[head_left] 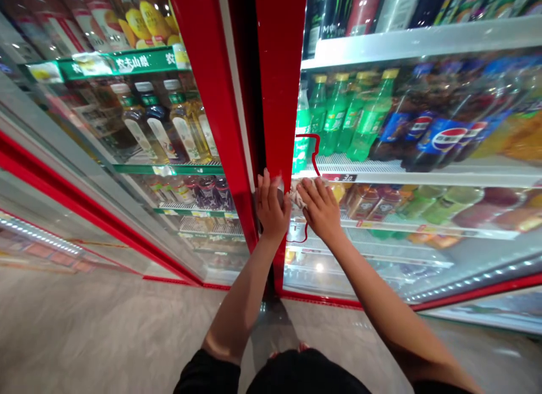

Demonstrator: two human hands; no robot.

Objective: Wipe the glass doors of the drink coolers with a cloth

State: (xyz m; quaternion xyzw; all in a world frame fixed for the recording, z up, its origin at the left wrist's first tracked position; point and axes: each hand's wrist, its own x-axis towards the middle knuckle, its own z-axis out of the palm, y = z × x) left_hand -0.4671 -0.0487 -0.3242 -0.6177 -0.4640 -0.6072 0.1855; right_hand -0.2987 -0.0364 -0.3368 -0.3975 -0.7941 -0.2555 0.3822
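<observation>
A crumpled white cloth (298,194) is pressed against the glass of the right cooler door (423,253), just beside the red door frame (279,83). My right hand (319,209) lies over the cloth and holds it to the glass. My left hand (272,206) is raised against the red frame, with its fingertips next to a pale scrap at the frame's edge. That scrap may be part of the cloth, but I cannot tell.
Behind the glass on the right stand green soda bottles and Pepsi bottles on white wire shelves. The left door shows bottled tea and drinks behind green shelf labels. A grey tiled floor runs below the doors, and red trim edges their bases.
</observation>
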